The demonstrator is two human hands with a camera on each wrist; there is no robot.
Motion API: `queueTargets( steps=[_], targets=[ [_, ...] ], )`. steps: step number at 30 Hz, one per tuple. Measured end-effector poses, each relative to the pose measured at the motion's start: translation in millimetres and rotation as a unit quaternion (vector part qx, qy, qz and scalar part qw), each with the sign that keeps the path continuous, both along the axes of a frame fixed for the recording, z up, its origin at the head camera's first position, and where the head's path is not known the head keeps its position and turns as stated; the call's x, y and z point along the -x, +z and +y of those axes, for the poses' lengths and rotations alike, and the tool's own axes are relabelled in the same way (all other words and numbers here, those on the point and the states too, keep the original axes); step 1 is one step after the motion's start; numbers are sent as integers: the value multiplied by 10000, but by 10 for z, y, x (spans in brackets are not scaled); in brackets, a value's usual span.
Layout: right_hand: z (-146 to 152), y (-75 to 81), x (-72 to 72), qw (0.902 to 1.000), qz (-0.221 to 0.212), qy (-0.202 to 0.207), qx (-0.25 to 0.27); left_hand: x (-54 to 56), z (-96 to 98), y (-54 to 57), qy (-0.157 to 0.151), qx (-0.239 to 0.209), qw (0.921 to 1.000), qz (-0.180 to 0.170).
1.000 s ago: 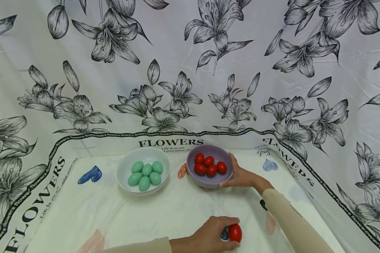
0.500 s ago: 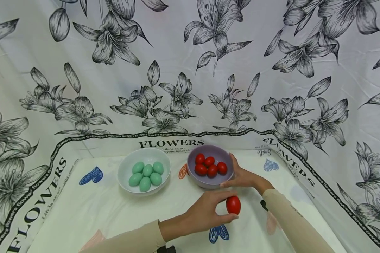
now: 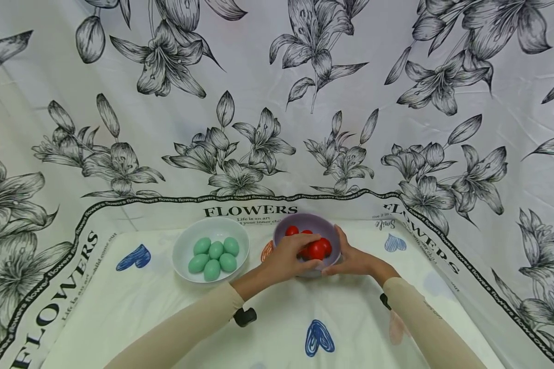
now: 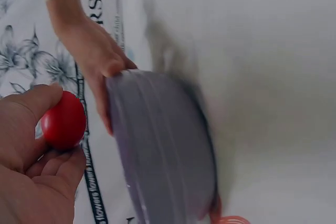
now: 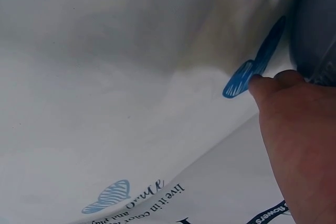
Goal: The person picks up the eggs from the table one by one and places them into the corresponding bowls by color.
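Note:
My left hand pinches a red egg between thumb and fingers, over the purple bowl. In the left wrist view, that red egg sits apart from the bowl's grey-purple outer wall, above its rim. My right hand holds the bowl by its right side, thumb toward the front and fingers toward the back. Several other red eggs lie inside, partly hidden by the left hand. The right wrist view catches only the back of my right hand beside the bowl's edge.
To the left stands a white bowl with several pale green eggs in it. A white cloth printed with hearts covers the table. Behind, a floral curtain rises close to both bowls.
My left hand has carried the red egg up from the front of the table to above the purple bowl. The right hand has stayed on the bowl.

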State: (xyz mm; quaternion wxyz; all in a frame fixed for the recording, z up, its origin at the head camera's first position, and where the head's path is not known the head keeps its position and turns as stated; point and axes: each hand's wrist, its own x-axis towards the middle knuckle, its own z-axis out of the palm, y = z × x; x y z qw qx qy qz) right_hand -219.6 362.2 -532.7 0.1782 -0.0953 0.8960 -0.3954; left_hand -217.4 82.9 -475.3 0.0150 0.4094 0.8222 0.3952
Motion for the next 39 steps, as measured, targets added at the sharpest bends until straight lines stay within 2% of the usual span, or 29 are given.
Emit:
queueTargets(
  steps=[10,15,19,25,32,36,39],
  targets=[
    [-53,17,-4,10000,39,26,67,280,26,-223,-219,700,9971,199],
    [-65,21,15,9999,41,41,108,368,35,-255,-278,1082,9934,267],
    [-65,17,32,9998,109,113,112,424,55,-280,-174,1351,9900,365],
    [-58,14,34,9995,175,147,207,468,100,-293,109,1632,9860,308],
    [-12,2,15,9996,164,103,211,454,184,-276,281,1944,9803,208],
    [9,-17,12,9995,152,91,243,452,265,-300,432,2242,9730,330],
    [26,-32,9,9996,135,65,250,450,338,-309,509,2544,9653,290]
  ],
)
